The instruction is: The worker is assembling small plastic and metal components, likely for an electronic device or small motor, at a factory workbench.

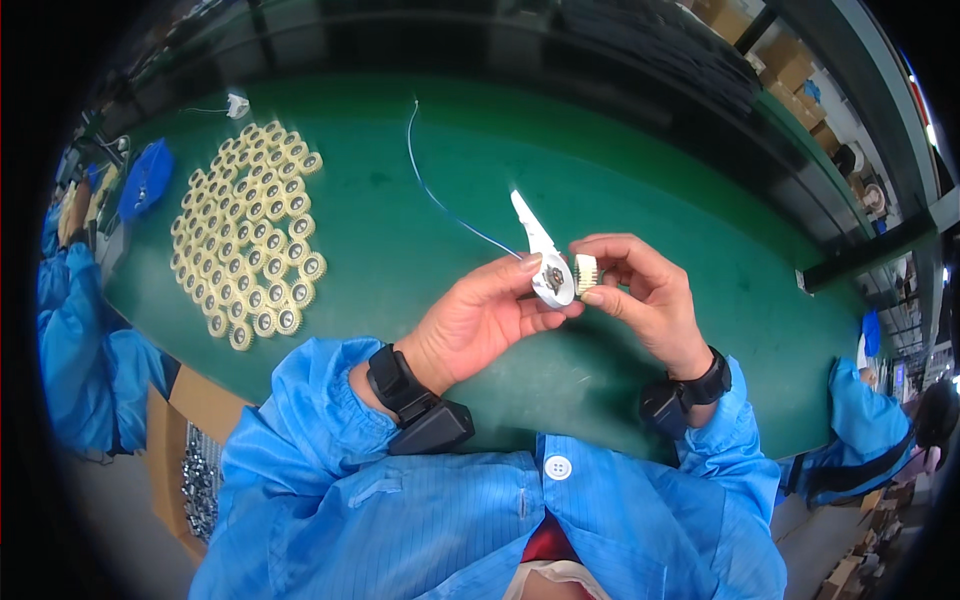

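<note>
My left hand (480,320) holds a white plastic bracket (545,262) with a round end and a long pointed arm that sticks up and away from me. A thin blue wire (430,190) runs from the bracket across the green table mat (400,260). My right hand (645,290) pinches a small cream toothed gear wheel (586,273) between thumb and fingers, right beside the bracket's round end. Both hands hover above the mat, close together. Black bands sit on both wrists.
Several cream gear wheels (248,235) lie in tight rows on the mat at the left. A blue object (145,180) and a small white part (237,104) lie farther left. People in blue sleeves sit at both sides. A cardboard box with metal parts (200,480) stands lower left.
</note>
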`<state>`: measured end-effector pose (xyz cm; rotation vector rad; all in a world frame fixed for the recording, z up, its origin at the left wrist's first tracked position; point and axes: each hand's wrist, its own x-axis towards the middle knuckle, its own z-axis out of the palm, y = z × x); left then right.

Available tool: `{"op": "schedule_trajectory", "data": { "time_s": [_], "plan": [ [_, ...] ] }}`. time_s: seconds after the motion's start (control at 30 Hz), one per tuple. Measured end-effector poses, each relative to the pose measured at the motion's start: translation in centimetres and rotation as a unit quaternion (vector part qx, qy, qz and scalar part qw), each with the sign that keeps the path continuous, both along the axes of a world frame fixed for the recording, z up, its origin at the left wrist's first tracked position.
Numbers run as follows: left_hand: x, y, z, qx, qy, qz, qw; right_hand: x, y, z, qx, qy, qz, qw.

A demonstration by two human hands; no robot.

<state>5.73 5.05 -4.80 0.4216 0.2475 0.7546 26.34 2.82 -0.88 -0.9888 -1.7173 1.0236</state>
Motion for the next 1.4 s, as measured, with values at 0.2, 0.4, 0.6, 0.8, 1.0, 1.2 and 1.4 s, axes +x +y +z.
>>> {"op": "schedule_trajectory", "data": {
  "time_s": [0.2,0.4,0.6,0.8,1.0,1.2,1.4],
  "plan": [
    [0.0,-0.2,0.1,0.035,0.050,-0.019,0.998,0.1,0.2,-0.2,-0.060,0.023,0.006,0.998],
    [0.0,0.0,-0.2,0.041,0.060,-0.023,0.997,0.2,0.5,0.2,-0.147,0.095,0.019,0.984],
    [0.0,-0.5,0.2,0.038,0.062,-0.020,0.997,0.1,0.3,-0.5,-0.058,0.025,0.004,0.998],
    [0.0,-0.6,0.0,0.062,0.091,-0.023,0.994,-0.3,-0.2,-0.4,0.021,-0.063,-0.012,0.998],
    [0.1,-0.1,0.5,0.076,0.049,-0.020,0.996,-0.5,-0.3,0.4,0.109,-0.122,-0.007,0.987],
    [0.5,-0.4,-0.7,0.042,0.041,0.009,0.998,-2.7,0.2,0.6,0.144,-0.247,0.009,0.958],
    [0.6,-0.2,-1.7,0.017,0.093,-0.035,0.995,4.3,12.5,-0.3,0.313,-0.312,-0.239,0.865]
  ]
}}
